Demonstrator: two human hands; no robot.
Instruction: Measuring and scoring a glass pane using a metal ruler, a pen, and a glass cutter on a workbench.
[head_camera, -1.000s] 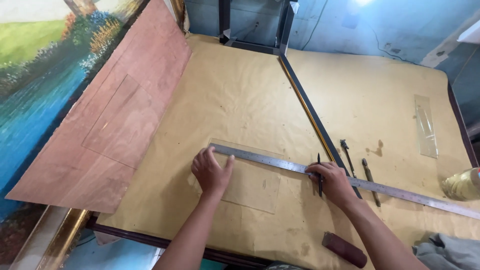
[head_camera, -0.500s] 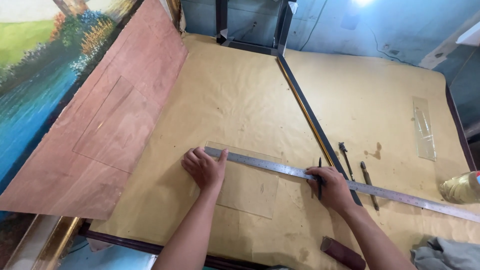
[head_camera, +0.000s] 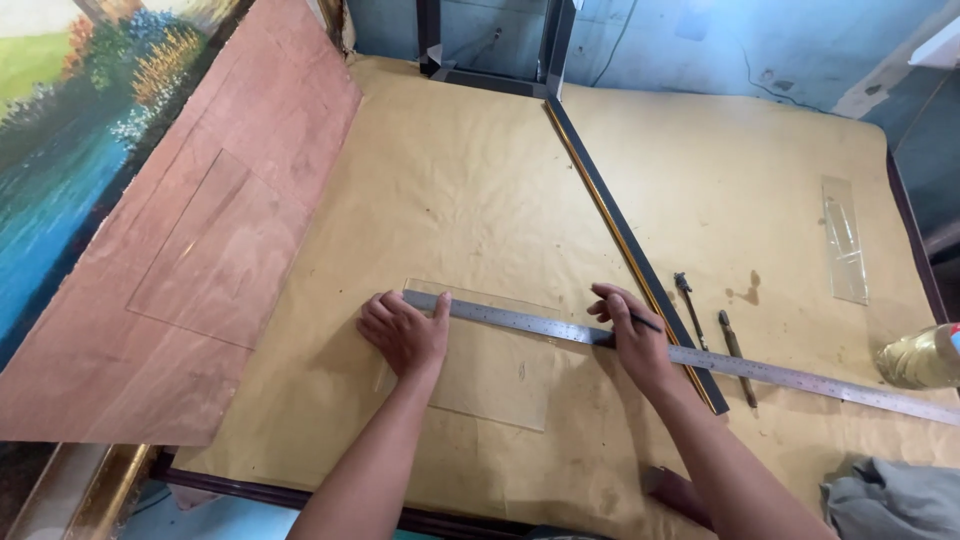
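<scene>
1. Near edge, 5 o'clock: a dark block (head_camera: 672, 487) is lying by the right forearm, and grey cloth (head_camera: 893, 500) is bunching at the corner.
2. Left hand (head_camera: 405, 335) is pressing flat on the ruler's left end, fingers spread and unclenched, thumb resting against the steel; gripping nothing, just pinning.
3. Ruler (head_camera: 700, 357) is lying slantwise from 9 to 4 o'clock, crossing the glass and running on past the frame strip toward the bottle.
4. Glass pane (head_camera: 490, 365), clear and hard to see, is lying flat on the brown paper (head_camera: 470, 190) right under the ruler, between the two hands.
5. Right hand (head_camera: 632, 335) is sitting on the ruler, fingers curled round a thin dark tool (head_camera: 645, 322) whose tip is touching the ruler's far edge; probably a cutter, too small to tell.
6. Progress, judged: ruler is placed and held, tool is at the line. No score line is showing on the glass, so the cut looks just starting or not begun; scoring and snapping are looking left to do.
7. At 3 o'clock: two spare tools (head_camera: 710, 325) are lying beside the dark frame strip (head_camera: 625, 235), with a bottle (head_camera: 918, 357) at the right edge.
8. Farther, 2 o'clock: a narrow glass offcut (head_camera: 845, 240) is lying apart.
9. At 10 o'clock: a reddish board (head_camera: 215, 250) is leaning over a landscape painting (head_camera: 70, 150).
</scene>
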